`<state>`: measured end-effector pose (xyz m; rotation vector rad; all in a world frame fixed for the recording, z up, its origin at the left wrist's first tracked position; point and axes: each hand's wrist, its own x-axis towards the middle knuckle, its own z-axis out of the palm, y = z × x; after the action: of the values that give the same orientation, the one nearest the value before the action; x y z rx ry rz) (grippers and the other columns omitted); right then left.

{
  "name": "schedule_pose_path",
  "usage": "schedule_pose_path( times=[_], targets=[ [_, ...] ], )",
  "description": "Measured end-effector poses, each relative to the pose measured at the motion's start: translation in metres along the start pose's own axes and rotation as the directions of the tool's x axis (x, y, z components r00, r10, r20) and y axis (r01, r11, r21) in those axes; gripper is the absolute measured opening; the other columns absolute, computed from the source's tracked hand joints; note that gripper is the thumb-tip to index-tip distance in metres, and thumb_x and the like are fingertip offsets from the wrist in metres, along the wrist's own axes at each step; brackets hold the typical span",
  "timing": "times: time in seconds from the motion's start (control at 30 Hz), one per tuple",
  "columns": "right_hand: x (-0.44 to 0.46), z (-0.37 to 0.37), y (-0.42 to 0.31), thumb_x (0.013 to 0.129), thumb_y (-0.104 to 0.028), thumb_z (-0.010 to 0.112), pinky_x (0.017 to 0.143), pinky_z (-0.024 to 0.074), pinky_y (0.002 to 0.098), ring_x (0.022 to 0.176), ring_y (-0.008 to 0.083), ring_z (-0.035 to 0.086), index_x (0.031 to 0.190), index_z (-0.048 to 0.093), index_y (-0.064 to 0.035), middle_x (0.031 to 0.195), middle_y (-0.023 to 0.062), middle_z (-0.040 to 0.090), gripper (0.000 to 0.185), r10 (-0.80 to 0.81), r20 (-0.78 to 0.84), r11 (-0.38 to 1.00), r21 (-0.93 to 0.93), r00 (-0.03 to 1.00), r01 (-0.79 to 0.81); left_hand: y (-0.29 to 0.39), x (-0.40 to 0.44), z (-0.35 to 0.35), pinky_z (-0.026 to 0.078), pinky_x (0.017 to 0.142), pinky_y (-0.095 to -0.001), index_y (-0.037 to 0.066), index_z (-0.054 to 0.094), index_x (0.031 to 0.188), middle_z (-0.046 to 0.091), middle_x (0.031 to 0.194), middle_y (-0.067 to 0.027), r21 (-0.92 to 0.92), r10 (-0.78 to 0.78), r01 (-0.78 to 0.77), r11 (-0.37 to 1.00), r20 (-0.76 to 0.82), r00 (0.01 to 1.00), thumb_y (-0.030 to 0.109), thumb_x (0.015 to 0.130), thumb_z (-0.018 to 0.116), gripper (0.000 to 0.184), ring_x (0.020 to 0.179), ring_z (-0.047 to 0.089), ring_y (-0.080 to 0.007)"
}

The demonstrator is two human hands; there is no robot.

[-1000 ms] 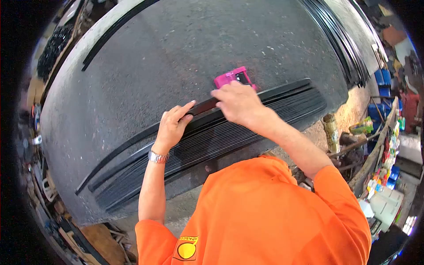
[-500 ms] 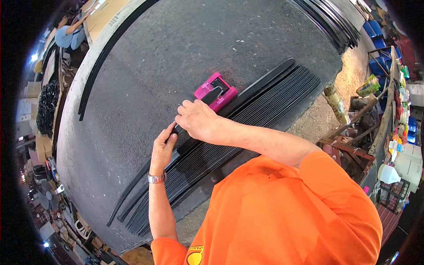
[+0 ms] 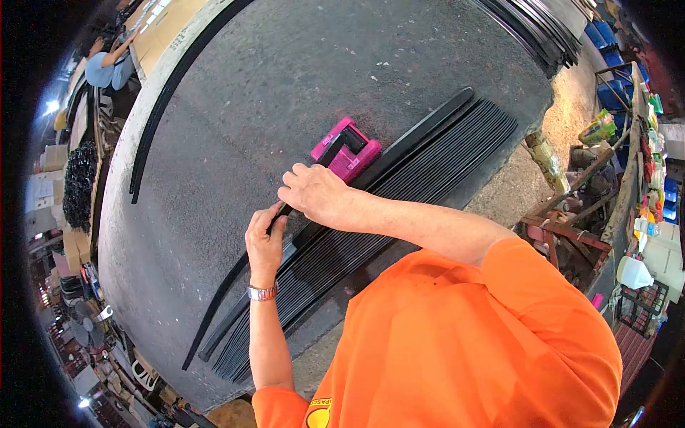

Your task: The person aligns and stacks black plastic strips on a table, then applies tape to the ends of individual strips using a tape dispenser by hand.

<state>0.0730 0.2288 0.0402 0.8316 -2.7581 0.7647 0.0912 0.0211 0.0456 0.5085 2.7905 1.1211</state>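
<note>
A long narrow black strip (image 3: 220,303) runs up from the lower left through both hands to a pink plastic block (image 3: 364,159) with a dark slot in it. My left hand (image 3: 264,239), with a metal watch on its wrist, is closed around the strip. My right hand (image 3: 314,191) grips the same strip further up, knuckles uppermost, right beside the pink block. The strip's upper end (image 3: 330,152) lies at the block; whether it sits inside the slot cannot be made out. Under my right forearm lies a thicker black bar (image 3: 428,128).
A row of thin black strips (image 3: 442,164) lies side by side on the dark worktable (image 3: 250,107). More black strips curve along the table's far left edge and lie in a bundle (image 3: 535,36) at the upper right. A person in blue (image 3: 107,70) is at the upper left.
Both hands stay on the strip. The strip's upper end looks turned and sits a little lower at the pink block. My right hand has shifted slightly left; the whole view has also moved slightly.
</note>
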Motion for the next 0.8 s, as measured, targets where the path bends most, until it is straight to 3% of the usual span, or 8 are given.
schedule_pose_path(
  times=[0.33,0.63,0.8],
  targets=[
    [-0.003,0.002,0.003,0.081,-0.012,0.069,0.071,0.0581,0.0396,0.093,0.0277,0.064,0.091,0.066,-0.0068,0.094,0.0092,0.063,0.012,0.011,0.010,1.000,0.024,1.000,-0.011,0.005,-0.006,0.012,0.054,0.079,-0.0367,0.002,0.072,0.114,0.070,0.101,-0.0128,0.234,0.112,-0.085,0.969,-0.108,0.988,0.003,0.090,0.070,0.024,0.090,0.068,-0.0288],
    [-0.014,-0.013,0.024,0.075,-0.008,0.071,0.069,0.0573,0.0385,0.091,0.0271,0.063,0.088,0.063,-0.0102,0.092,0.0069,0.061,0.015,0.032,-0.060,0.997,-0.064,0.998,-0.036,0.017,0.012,0.042,0.052,0.080,-0.0388,0.010,0.073,0.115,0.068,0.098,-0.0080,0.273,0.213,-0.155,0.950,-0.199,0.957,0.004,0.087,0.071,0.029,0.089,0.064,-0.0269],
    [-0.010,-0.037,0.022,0.073,-0.009,0.072,0.071,0.0540,0.0384,0.092,0.0252,0.062,0.089,0.062,-0.0102,0.092,0.0058,0.060,0.019,0.016,-0.061,0.994,-0.110,0.998,-0.023,0.028,0.020,0.040,0.050,0.079,-0.0392,0.009,0.072,0.115,0.069,0.100,-0.0082,0.300,0.233,-0.159,0.941,-0.230,0.945,0.004,0.088,0.069,0.027,0.089,0.064,-0.0275]
  ],
)
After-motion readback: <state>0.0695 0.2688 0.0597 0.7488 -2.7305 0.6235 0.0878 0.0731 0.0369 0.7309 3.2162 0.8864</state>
